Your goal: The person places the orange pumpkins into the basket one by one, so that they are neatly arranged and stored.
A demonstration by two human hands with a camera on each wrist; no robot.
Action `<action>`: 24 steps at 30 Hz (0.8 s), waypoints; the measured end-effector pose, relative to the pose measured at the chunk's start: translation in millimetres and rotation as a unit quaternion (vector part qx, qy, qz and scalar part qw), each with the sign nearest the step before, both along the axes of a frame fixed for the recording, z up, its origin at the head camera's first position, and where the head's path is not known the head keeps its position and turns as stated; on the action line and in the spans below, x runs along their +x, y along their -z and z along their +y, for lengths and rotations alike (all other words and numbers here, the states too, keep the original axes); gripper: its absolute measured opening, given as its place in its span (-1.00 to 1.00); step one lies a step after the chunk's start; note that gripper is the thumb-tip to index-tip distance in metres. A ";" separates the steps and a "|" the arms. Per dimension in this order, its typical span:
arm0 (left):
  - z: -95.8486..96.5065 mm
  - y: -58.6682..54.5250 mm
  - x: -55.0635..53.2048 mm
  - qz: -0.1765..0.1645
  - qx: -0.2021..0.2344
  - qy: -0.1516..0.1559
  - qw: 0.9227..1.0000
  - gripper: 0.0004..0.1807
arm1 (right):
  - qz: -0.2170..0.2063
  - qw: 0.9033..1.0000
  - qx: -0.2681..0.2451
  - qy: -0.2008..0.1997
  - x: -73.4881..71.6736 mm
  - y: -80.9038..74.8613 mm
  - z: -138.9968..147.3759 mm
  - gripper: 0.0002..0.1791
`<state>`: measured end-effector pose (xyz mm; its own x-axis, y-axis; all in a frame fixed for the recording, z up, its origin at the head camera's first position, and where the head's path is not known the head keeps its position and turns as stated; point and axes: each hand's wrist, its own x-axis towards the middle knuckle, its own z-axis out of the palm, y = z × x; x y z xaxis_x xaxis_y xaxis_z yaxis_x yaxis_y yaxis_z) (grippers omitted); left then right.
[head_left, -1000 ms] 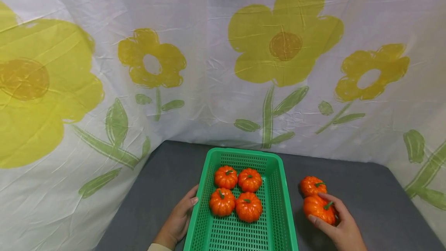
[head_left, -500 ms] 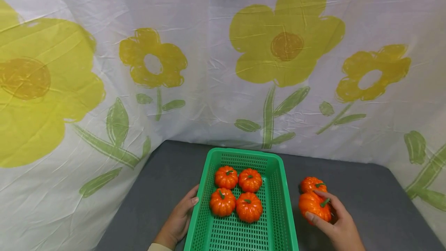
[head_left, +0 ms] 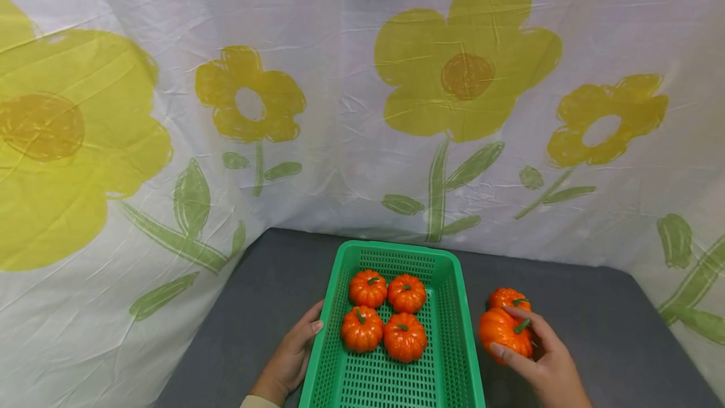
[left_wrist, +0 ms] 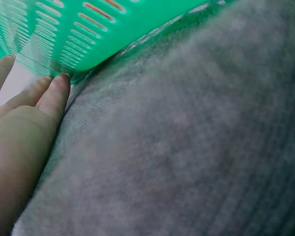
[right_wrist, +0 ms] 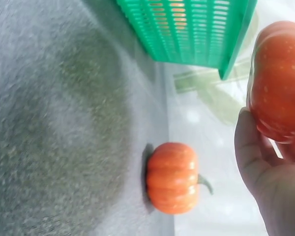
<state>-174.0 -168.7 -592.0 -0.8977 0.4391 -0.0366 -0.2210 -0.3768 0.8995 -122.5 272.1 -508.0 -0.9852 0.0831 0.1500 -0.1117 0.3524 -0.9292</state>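
A green plastic basket [head_left: 470, 357] with slotted walls holds several small orange pumpkins [head_left: 404, 337] with green stems. My left hand [head_left: 291, 354] rests against the basket's left side; in the left wrist view its fingers [left_wrist: 54, 96] lie fairly straight at the slotted wall. To the right of the basket, my right hand [head_left: 546, 361] grips another pumpkin [head_left: 504, 332] between thumb and fingers. That pumpkin hangs above the table in the right wrist view. Behind it a further pumpkin [right_wrist: 172, 178] sits on the table, partly hidden in the head view.
The dark grey table [head_left: 612, 320] carries the basket in its middle. A white cloth [head_left: 334, 80] printed with yellow flowers hangs along the back and both sides. The basket's right rim stands between the held pumpkin and the pumpkins inside.
My right hand has shifted slightly left with its pumpkin, towards the basket. The left hand, the basket and the other pumpkins have stayed in place.
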 end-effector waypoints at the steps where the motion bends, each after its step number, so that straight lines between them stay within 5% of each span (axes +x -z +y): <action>1: -0.2 0.2 0.0 0.000 0.000 0.001 1.000 -0.22 | 0.000 1.000 -0.002 -0.001 0.0 -1.3 -1.1 -0.31; 13: -0.4 0.0 0.3 0.007 0.006 0.004 1.000 -0.24 | 0.021 0.999 -0.001 -0.026 0.3 -15.1 -13.9 -0.33; 24: -0.1 0.8 -0.4 0.011 0.013 0.006 1.000 -0.25 | 0.046 0.995 0.008 -0.090 -3.6 -30.8 -27.2 -0.34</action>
<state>-174.4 -168.8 -592.7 -0.8928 0.4505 -0.0044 -0.2051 -0.3978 0.8943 -126.1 244.9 -477.1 -0.9660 -0.0957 0.2400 -0.2583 0.3335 -0.9067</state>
